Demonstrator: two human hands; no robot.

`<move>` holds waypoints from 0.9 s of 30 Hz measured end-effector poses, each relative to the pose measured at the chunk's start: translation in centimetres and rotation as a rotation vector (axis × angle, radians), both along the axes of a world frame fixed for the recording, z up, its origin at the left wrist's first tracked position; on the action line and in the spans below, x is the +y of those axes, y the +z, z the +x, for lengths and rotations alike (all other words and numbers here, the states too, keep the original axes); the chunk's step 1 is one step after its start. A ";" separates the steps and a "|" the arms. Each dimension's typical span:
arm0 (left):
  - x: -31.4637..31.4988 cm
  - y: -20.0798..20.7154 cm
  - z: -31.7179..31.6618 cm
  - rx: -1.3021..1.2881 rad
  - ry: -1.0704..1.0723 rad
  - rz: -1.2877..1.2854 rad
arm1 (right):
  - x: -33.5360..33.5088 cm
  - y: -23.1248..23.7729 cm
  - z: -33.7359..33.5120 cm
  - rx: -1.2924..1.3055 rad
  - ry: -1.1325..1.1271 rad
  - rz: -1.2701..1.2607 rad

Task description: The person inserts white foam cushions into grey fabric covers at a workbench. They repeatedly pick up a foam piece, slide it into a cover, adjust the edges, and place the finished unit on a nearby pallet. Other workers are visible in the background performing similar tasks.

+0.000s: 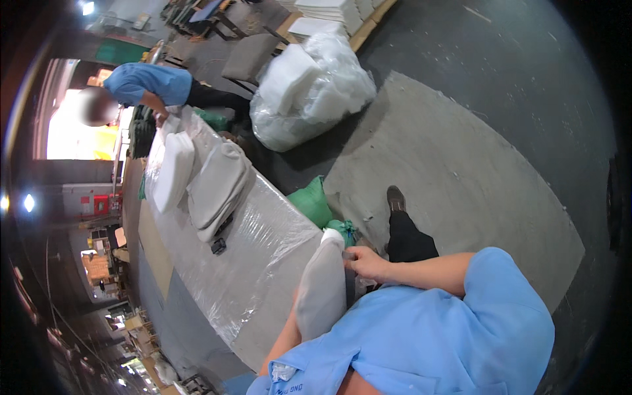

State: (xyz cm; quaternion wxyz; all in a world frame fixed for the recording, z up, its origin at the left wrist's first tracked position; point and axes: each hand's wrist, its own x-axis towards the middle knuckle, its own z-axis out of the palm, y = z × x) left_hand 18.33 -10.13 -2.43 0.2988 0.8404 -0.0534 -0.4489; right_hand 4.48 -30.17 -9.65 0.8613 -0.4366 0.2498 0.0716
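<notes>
A grey fabric cushion cover (pixel 322 289) stands upright against my body at the table's near end, with white padding (pixel 332 236) showing at its top. My right hand (pixel 367 263) is closed on the cover's right edge, fingers bent around it. My left forearm (pixel 282 339) runs up behind the cover, which hides the left hand and its fingers. Farther along the plastic-wrapped table (pixel 263 263) lie a stack of grey covers or cushions (pixel 217 184) and a white foam pad (pixel 174 171). Beside them sits a small black object (pixel 218 246).
A co-worker in a blue shirt (pixel 155 82) leans over the table's far end. Green sacks (pixel 313 203) stand by the table's right side. On the floor is a large clear bag of white padding (pixel 309 92), near a grey chair (pixel 250 59). A grey mat (pixel 454 171) covers the floor at right.
</notes>
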 end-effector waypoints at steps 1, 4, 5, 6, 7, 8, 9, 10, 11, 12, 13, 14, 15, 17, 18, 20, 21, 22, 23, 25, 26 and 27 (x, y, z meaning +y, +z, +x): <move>-1.0 -0.9 -0.1 -0.052 -0.029 -0.012 | 0.1 -1.2 -0.2 0.053 -0.028 -0.017; -3.1 -3.9 1.4 -0.190 -0.091 -0.190 | -0.4 -2.6 -0.3 0.167 -0.032 -0.028; -4.2 -4.8 2.1 -0.230 -0.112 -0.266 | -0.2 -3.2 -0.4 0.144 -0.057 -0.062; -5.9 -4.8 3.0 -0.255 -0.129 -0.264 | 0.5 -4.0 -0.4 0.124 -0.084 -0.093; -8.0 -4.3 4.1 -0.279 -0.149 -0.258 | 1.2 -4.6 -0.4 0.106 -0.112 -0.121; -10.3 -3.8 5.2 -0.164 -0.143 -0.244 | 1.4 -4.8 -0.4 0.130 -0.156 -0.003; -12.6 -3.1 6.2 -0.053 -0.125 -0.228 | 1.2 -4.6 -0.5 0.150 -0.190 0.112; -14.8 -2.6 6.7 0.057 -0.105 -0.214 | 0.7 -4.3 -0.6 0.168 -0.225 0.225; -16.9 -2.2 6.9 0.077 -0.242 -0.117 | 0.4 -4.2 -0.7 0.191 -0.218 0.231; -18.8 -1.7 7.0 0.098 -0.384 -0.021 | 0.3 -4.0 -0.8 0.213 -0.214 0.239; -20.4 -1.7 7.0 0.112 -0.533 0.079 | 0.1 -3.9 -0.8 0.226 -0.217 0.251; -21.1 -2.5 7.0 0.057 -0.665 0.168 | 0.7 -4.2 -0.6 0.225 -0.244 0.233; -22.0 -2.7 6.7 0.042 -0.779 0.229 | 1.3 -4.9 -0.2 0.224 -0.274 0.215; -23.0 -2.8 6.3 0.009 -1.005 0.349 | 1.9 -5.6 0.2 0.232 -0.324 0.234; -23.1 -2.9 6.2 -0.035 -1.060 0.341 | 1.9 -5.6 0.4 0.240 -0.344 0.272; -23.1 -2.9 6.1 -0.127 -1.164 0.323 | 1.7 -5.4 0.8 0.256 -0.401 0.342; -22.9 -2.8 6.1 -0.122 -1.148 0.314 | 1.4 -5.2 1.1 0.263 -0.439 0.374; -22.6 -2.6 6.0 -0.118 -1.131 0.304 | 1.1 -5.0 1.2 0.271 -0.476 0.405; -22.5 -2.2 5.9 -0.119 -1.112 0.294 | 1.0 -5.3 1.3 0.271 -0.481 0.394; -22.7 -1.7 5.6 -0.074 -1.093 0.345 | 0.9 -5.6 1.5 0.270 -0.492 0.367; -22.9 -1.6 5.6 -0.055 -1.081 0.367 | 0.8 -5.6 1.6 0.287 -0.491 0.370; -23.0 -1.7 5.6 -0.036 -1.111 0.365 | 0.8 -5.5 1.8 0.305 -0.492 0.373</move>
